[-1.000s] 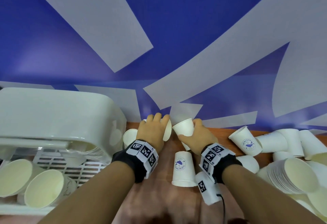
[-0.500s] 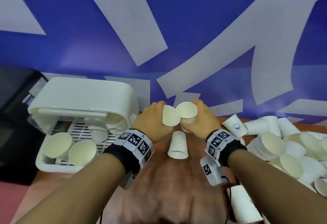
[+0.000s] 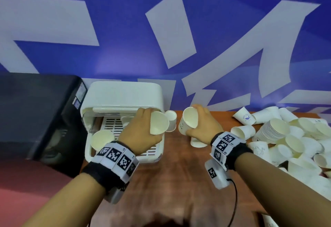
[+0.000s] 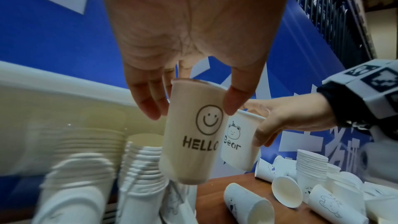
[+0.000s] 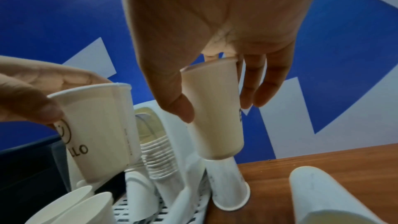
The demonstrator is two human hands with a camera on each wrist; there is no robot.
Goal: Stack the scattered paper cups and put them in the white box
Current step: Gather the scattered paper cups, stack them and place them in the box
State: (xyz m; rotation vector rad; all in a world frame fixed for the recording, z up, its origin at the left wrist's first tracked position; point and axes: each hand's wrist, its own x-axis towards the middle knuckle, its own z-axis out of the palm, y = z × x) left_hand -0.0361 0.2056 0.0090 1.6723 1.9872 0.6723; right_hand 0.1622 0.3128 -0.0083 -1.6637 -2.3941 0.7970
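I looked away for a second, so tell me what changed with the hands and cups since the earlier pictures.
Both hands lifted off the table and drew apart. The left hand carried its HELLO cup left, over the white box; the right hand tipped its Bear cup mouth toward the camera. Each hand holds the same cup, not yet nested. The upside-down cup and the cup pile stayed put.

You had a reddish-brown wooden table (image 3: 179, 169) in front of you. On it sat the white plastic box with a slotted floor (image 3: 123, 94). Just right of the box one white paper cup lay on its side (image 3: 171, 120), another stood upside down (image 3: 197, 141), and well right of the box sprawled a heap of loose and nested white paper cups (image 3: 290, 137).
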